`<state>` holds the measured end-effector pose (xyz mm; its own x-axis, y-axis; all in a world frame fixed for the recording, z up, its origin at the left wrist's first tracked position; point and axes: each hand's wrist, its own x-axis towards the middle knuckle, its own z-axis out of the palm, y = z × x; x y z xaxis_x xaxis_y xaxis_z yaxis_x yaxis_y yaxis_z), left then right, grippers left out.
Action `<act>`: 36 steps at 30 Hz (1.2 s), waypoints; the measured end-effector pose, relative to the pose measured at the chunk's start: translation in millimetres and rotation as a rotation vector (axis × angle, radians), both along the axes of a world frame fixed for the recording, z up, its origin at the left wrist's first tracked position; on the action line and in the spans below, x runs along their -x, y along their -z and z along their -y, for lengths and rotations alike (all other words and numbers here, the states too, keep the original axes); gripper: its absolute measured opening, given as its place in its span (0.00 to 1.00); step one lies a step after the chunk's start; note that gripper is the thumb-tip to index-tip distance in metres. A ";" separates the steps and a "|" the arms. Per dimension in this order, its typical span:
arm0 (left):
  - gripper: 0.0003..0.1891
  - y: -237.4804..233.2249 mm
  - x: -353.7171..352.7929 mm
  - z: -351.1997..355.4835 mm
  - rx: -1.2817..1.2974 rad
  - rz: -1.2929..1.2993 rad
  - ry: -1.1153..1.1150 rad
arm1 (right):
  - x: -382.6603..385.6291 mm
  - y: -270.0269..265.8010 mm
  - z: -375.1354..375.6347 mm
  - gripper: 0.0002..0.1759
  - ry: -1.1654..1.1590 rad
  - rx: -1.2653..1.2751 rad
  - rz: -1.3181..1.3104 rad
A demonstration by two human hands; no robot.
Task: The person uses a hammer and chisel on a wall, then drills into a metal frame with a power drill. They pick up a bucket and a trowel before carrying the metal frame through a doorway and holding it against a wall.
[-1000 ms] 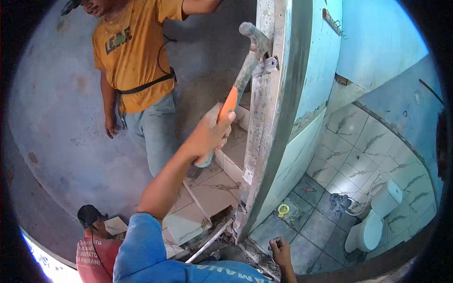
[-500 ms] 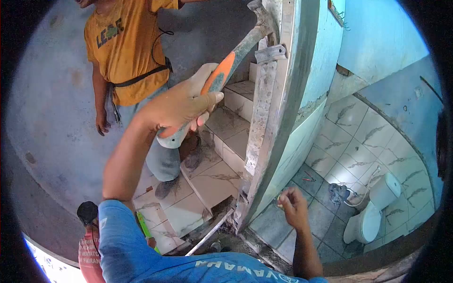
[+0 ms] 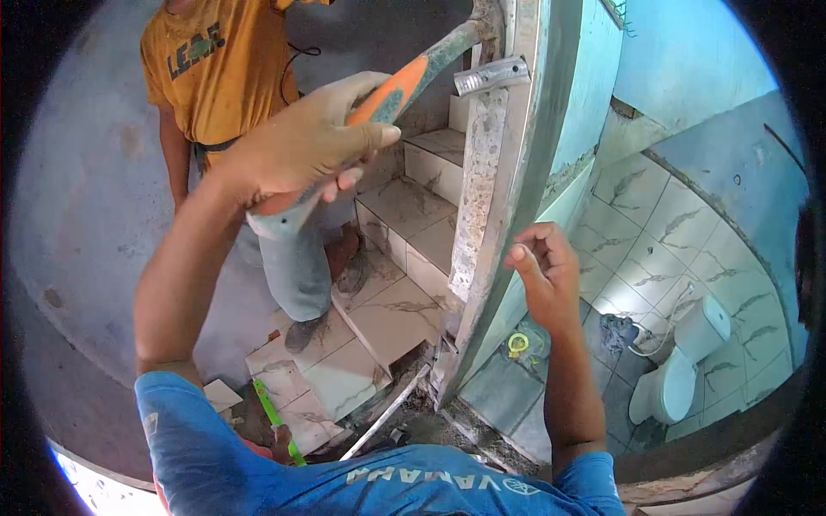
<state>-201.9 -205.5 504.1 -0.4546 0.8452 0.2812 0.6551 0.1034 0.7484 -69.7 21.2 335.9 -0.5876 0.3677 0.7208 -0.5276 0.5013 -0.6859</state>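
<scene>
My left hand [image 3: 314,142] is wrapped round the orange and grey handle of a claw hammer [image 3: 396,95]. The hammer slants up to the right, and its head is at the top of the metal door frame [image 3: 538,172], partly cut off by the view. Below the head, a short perforated metal bracket [image 3: 492,76] sticks out from the frame's side. My right hand [image 3: 551,271] is raised just right of the frame, thumb and fingers curled together. Anything between those fingertips is too small to make out.
A person in an orange shirt [image 3: 224,77] stands at left by tiled steps [image 3: 404,211]. Someone's hand [image 3: 282,443] is at a green level [image 3: 274,417] below. Right of the frame are a toilet [image 3: 667,391], a grey cloth [image 3: 618,331] and a yellow tape roll [image 3: 517,346].
My right hand has risen from low beside the frame to nearer the bracket. My left hand has shifted slightly left, still gripping the hammer. The view has moved a little.
</scene>
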 end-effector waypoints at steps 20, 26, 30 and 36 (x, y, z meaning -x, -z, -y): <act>0.29 17.1 -2.0 -4.1 -0.015 -0.097 -0.092 | 55.1 50.6 26.5 0.38 0.662 -0.142 -0.044; 0.26 33.0 -6.7 7.6 0.024 -0.012 -0.105 | 69.2 51.1 11.5 0.29 0.786 -0.196 -0.065; 0.28 55.8 -7.5 6.4 -0.069 -0.010 -0.122 | 71.9 53.7 7.5 0.23 0.787 -0.252 -0.063; 0.27 85.9 -17.2 -8.1 -0.239 -0.437 -0.197 | 77.3 62.9 3.4 0.20 0.731 -0.255 -0.140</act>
